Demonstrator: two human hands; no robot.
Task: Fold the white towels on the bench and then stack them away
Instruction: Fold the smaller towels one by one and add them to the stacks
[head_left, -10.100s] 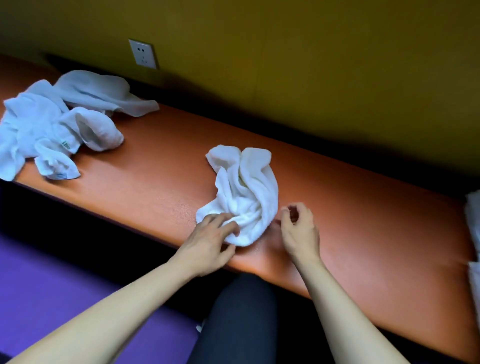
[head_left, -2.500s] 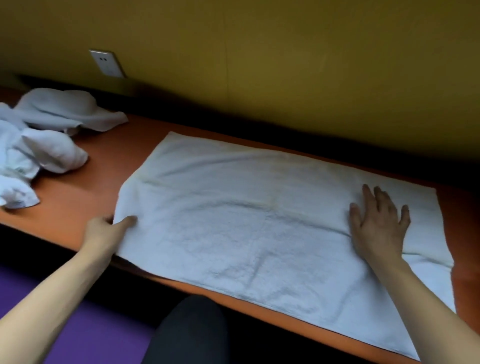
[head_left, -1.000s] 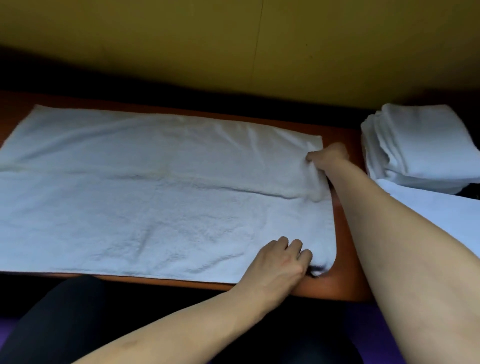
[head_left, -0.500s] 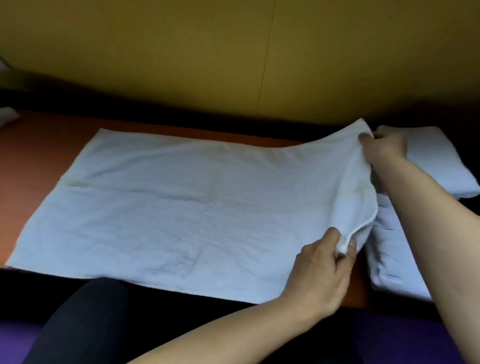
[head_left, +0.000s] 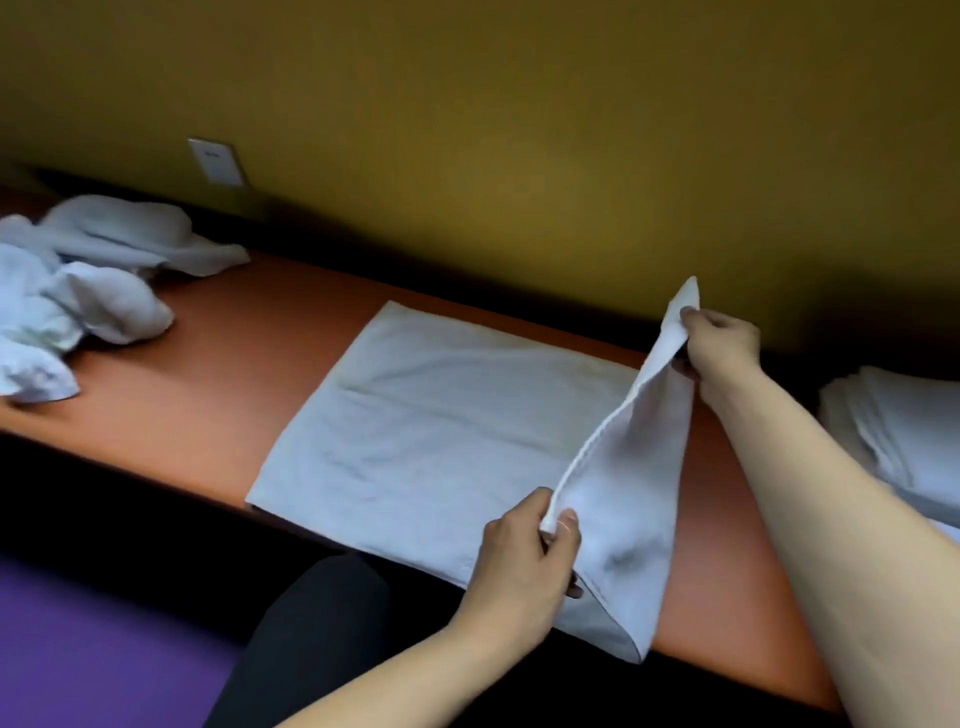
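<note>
At nine o'clock a heap of crumpled white towels (head_left: 78, 291) lies bunched and soft on the smooth orange-brown bench (head_left: 218, 395). Above it, at ten o'clock, a pale rectangular wall socket (head_left: 215, 161) sits on the mustard-yellow wall (head_left: 519, 130). At the centre a white terry towel (head_left: 441, 441) lies flat on the bench with faint creases, its right end lifted off the surface into a standing flap. The left hand (head_left: 524, 561), at five o'clock of the towel, pinches the flap's near corner between thumb and curled fingers. The right hand (head_left: 719, 345), at two o'clock, pinches the far corner, fingers curled round the hem. At three o'clock, well apart from the flap, a stack of folded white towels (head_left: 893, 431) rests with layered edges showing. A dark-clad knee (head_left: 311, 634) and purple floor (head_left: 93, 644) sit at seven o'clock.
</note>
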